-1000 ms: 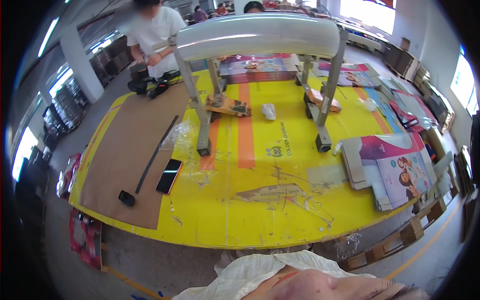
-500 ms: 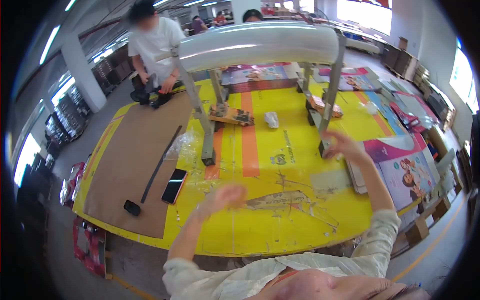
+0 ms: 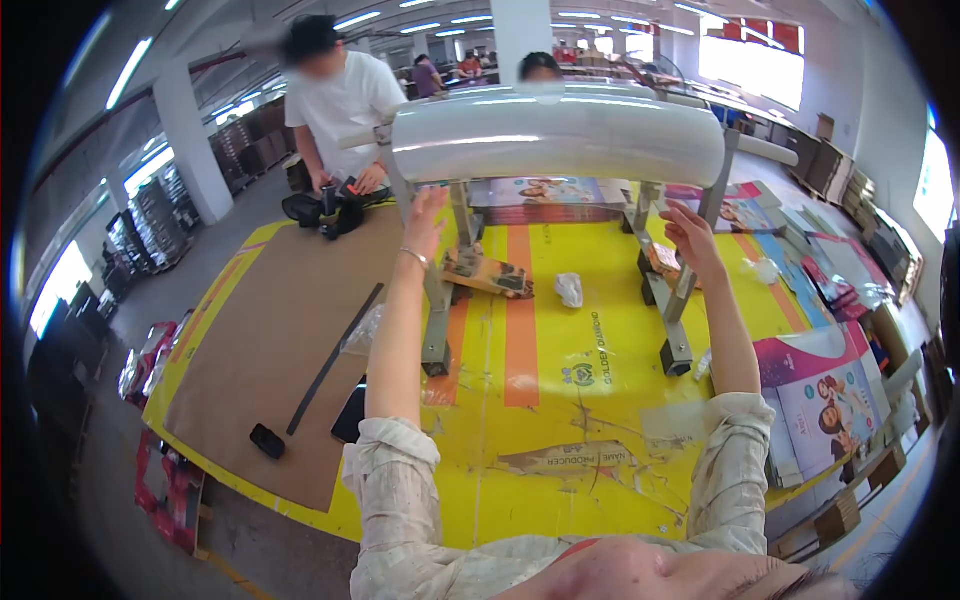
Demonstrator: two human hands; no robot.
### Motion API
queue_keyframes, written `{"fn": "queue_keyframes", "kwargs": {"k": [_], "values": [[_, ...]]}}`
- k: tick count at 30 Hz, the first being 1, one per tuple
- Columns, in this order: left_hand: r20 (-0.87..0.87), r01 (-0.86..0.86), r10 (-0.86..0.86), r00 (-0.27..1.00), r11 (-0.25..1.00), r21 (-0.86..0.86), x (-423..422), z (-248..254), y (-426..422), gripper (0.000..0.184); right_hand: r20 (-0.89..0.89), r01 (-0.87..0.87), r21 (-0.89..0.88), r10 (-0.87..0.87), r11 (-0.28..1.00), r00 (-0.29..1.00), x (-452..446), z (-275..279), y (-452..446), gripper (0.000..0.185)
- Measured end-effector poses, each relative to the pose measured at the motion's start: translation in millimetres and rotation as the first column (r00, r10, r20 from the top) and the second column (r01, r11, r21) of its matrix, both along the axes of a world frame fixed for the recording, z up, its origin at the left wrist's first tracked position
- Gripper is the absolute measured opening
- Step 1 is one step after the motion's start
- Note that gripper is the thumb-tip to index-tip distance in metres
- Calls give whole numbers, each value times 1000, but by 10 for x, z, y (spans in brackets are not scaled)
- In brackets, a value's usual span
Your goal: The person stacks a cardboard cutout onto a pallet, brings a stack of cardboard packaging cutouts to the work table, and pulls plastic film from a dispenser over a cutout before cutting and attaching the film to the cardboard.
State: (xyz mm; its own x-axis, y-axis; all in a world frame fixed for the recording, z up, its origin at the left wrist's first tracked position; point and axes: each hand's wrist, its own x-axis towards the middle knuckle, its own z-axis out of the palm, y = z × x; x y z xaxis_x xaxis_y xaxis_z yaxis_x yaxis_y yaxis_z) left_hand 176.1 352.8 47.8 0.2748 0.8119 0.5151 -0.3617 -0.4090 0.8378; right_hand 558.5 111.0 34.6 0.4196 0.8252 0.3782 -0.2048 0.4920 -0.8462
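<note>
A big roll of clear plastic film (image 3: 560, 140) lies across a metal stand (image 3: 437, 335) on the yellow table. My left hand (image 3: 427, 225) is raised by the stand's left upright, just below that end of the roll, fingers stretched upward and holding nothing. Near the right upright my right hand (image 3: 692, 238) is lifted too, its fingers apart and bare. Whether either hand touches the metal I cannot tell. Under the roll lie an orange-and-black patterned packet (image 3: 488, 273), a crumpled piece of clear plastic (image 3: 568, 290) and an orange bundle (image 3: 664, 260).
Brown board (image 3: 250, 370) covers the table's left part, with a black strip (image 3: 335, 360), a small black object (image 3: 267, 441) and a phone (image 3: 350, 412). Printed cardboard sheets (image 3: 815, 400) are stacked at right. Across the table, a person in a white shirt (image 3: 355, 105) handles black items.
Both my hands have moved forward and up, from above the near table to beside the stand's uprights. The view has tilted upward, and my left forearm now partly covers the phone.
</note>
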Motion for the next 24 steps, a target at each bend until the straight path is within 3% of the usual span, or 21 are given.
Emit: {"fn": "queue_keyframes", "kwargs": {"k": [1, 2, 4, 7, 11, 14, 19, 24], "values": [[113, 113, -85, 990, 958, -263, 2, 97, -89, 30, -5, 21, -9, -21, 1000, 1000, 45, -33, -6, 30], [109, 130, -104, 989, 953, -273, -18, 64, -39, 30, -12, 6, -37, -7, 999, 1000, 90, -64, -22, 27], [4, 132, -132, 991, 987, -87, -106, -36, 1, 26, -5, -2, -81, 1, 997, 1000, 123, -95, -100, 23], [-27, 16, -20, 999, 989, -147, -167, 89, -273, 22, -18, 14, -21, -15, 1000, 1000, 90, -69, -304, 23], [-50, 47, -54, 997, 989, -137, -313, 74, -543, 21, -32, 86, -89, -89, 992, 996, -171, -56, -619, 23], [-32, 96, -100, 994, 989, -110, -443, -32, -768, 21, -62, 76, -33, -78, 997, 995, -365, -115, -842, 22], [-110, 53, -70, 991, 987, -154, -788, -195, -1484, 21, -66, 83, -45, -86, 996, 994, -605, -316, -1294, 23], [-188, 28, -47, 981, 994, -106, -1264, -471, -2197, 23, -71, 110, -178, -124, 978, 990, -977, -624, -2099, 23]]}}
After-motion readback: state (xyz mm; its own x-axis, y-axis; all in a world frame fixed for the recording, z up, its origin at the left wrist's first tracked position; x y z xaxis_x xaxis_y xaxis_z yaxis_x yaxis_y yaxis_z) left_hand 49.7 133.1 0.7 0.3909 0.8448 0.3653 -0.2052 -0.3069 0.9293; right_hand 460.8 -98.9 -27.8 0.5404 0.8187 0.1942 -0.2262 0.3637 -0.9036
